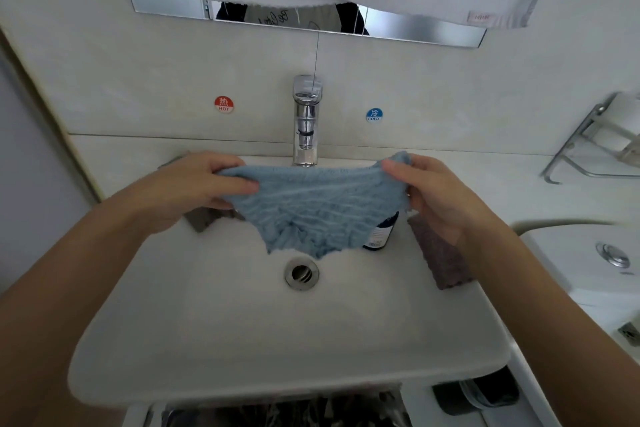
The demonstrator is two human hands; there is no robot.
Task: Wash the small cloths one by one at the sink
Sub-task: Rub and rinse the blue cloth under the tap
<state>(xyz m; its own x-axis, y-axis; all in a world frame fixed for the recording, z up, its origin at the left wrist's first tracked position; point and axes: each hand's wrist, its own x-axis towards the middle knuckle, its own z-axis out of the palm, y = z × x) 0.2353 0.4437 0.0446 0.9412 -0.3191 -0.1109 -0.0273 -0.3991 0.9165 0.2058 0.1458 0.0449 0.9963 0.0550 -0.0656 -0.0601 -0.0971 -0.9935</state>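
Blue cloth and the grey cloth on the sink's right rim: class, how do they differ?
The blue cloth is light blue; the grey cloth is dull grey-brown. The blue cloth hangs spread over the basin, pinched by the left hand and right hand; the grey cloth lies untouched on the sink rim. Both look textured.

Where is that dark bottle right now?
In the head view, the dark bottle stands at the sink's right side, half hidden behind the blue cloth.
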